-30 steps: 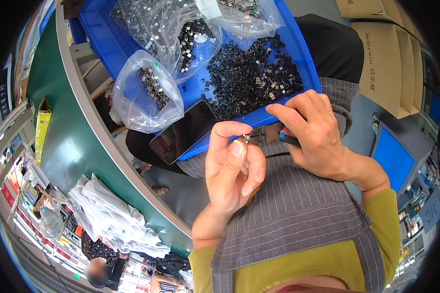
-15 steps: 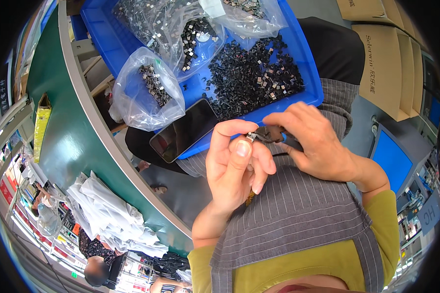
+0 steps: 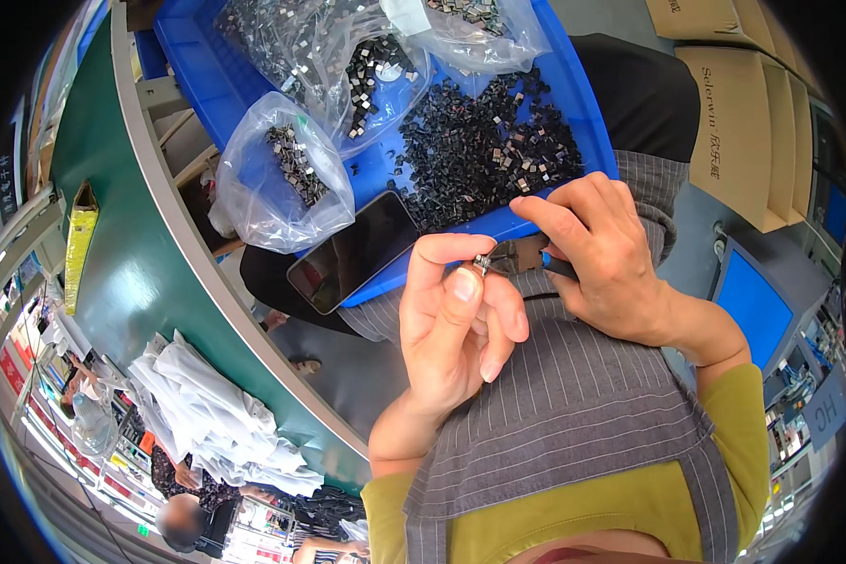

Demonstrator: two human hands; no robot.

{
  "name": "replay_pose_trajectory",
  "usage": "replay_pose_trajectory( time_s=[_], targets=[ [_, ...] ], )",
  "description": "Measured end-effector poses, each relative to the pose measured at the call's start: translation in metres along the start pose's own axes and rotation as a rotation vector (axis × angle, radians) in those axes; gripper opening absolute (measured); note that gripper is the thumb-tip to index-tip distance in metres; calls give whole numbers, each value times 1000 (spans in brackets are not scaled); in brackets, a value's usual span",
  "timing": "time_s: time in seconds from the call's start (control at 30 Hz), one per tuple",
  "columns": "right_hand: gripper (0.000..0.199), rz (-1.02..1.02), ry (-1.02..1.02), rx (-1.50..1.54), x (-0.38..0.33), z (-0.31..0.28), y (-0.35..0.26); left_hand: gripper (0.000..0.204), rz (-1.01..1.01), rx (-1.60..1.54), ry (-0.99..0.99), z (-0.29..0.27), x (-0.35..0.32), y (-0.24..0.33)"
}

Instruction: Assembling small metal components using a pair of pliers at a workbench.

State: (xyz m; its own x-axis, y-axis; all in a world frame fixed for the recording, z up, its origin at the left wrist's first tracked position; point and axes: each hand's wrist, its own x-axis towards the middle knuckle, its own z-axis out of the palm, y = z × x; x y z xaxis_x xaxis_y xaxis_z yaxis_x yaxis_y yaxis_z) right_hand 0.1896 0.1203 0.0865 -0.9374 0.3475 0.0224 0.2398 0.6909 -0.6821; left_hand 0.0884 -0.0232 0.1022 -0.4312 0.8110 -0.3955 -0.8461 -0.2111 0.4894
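Observation:
Between the thumb and forefinger of my left hand point(image 3: 453, 324) is a small silver metal connector point(image 3: 480, 263), held upright. The dark jaws of a pair of pliers point(image 3: 519, 256) with blue on the handles touch or nearly touch it from the right. My right hand point(image 3: 606, 268) is wrapped round those handles, its forefinger stretched out above the tool. Whether the jaws grip the connector is too small to tell. Just beyond both hands lies a heap of small black and silver pieces point(image 3: 479, 150) in a blue tray point(image 3: 590, 103).
A clear plastic bag point(image 3: 244, 193) of small metal parts leans over the tray's left side, near a dark phone point(image 3: 355, 252). More bags point(image 3: 324, 47) lie farther back. To the left runs a green table point(image 3: 150, 254) with white cloth point(image 3: 211, 404). Cardboard boxes point(image 3: 743, 132) stand right.
My right hand has loosened round the pliers: its forefinger has lifted and the blue handle shows more. My left hand has hardly moved and still pinches the connector.

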Motion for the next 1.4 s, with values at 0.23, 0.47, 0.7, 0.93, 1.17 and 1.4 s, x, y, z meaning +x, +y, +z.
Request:
replay_pose_trajectory(
  time_s=[0.23,0.47,0.7,0.93,1.17,1.4],
  targets=[
    [37,85,-195,354,-2,2,-2,25,-9,-17,-21,-3,2,2],
    [26,253,-471,791,5,-16,-9,26,17,-4,-54,-6,1,2],
    [38,59,-272,274,2,-19,-3,25,170,447,-6,-3,-3,1],
    [57,18,-167,5,2,-23,-2,25,223,657,-6,-3,-3,1],
    [57,-4,-132,-99,2,-24,-2,26,282,778,-27,-7,-1,-1],
    [49,-4,-135,-92,-1,-18,-3,25,320,904,31,-7,-1,-6]
  ],
)
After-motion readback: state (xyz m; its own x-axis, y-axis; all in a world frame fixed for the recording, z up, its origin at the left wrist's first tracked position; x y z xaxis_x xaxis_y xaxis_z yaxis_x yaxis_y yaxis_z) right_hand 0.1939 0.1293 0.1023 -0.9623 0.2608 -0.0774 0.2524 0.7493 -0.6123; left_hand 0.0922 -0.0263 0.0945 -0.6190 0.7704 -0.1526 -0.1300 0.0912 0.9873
